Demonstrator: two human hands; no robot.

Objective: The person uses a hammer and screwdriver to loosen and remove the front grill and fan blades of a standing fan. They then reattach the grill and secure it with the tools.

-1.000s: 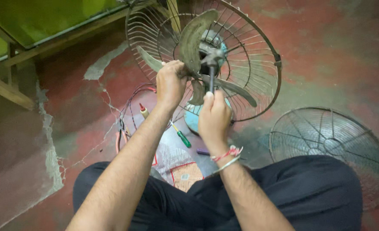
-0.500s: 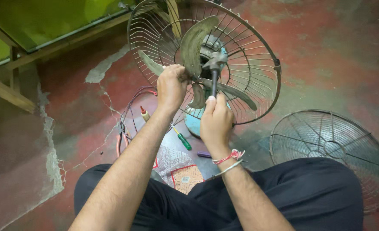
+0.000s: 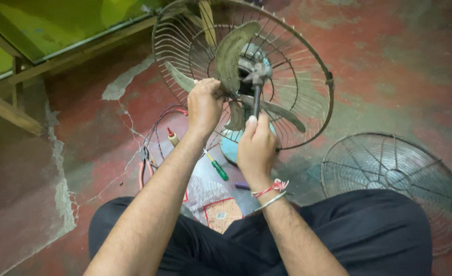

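Observation:
An old table fan stands in front of me with its rear wire guard (image 3: 307,66) on and dusty grey blades (image 3: 233,53) bare. My left hand (image 3: 204,105) grips a blade near the hub. My right hand (image 3: 256,148) holds the handle of a dark tool (image 3: 256,94) whose tip sits on the hub (image 3: 256,76). The fan's light blue base (image 3: 230,145) shows between my hands. Red and white threads circle my right wrist.
The detached front wire guard (image 3: 389,174) lies on the red floor at the right. A green-handled screwdriver (image 3: 217,167), a red-tipped tool (image 3: 173,137), pliers (image 3: 144,168), wires and a patterned cloth (image 3: 210,199) lie by my crossed legs. A wooden frame (image 3: 16,97) runs along the left.
Both hands and the fan have stayed almost still; the view has shifted slightly, and the tool remains on the hub.

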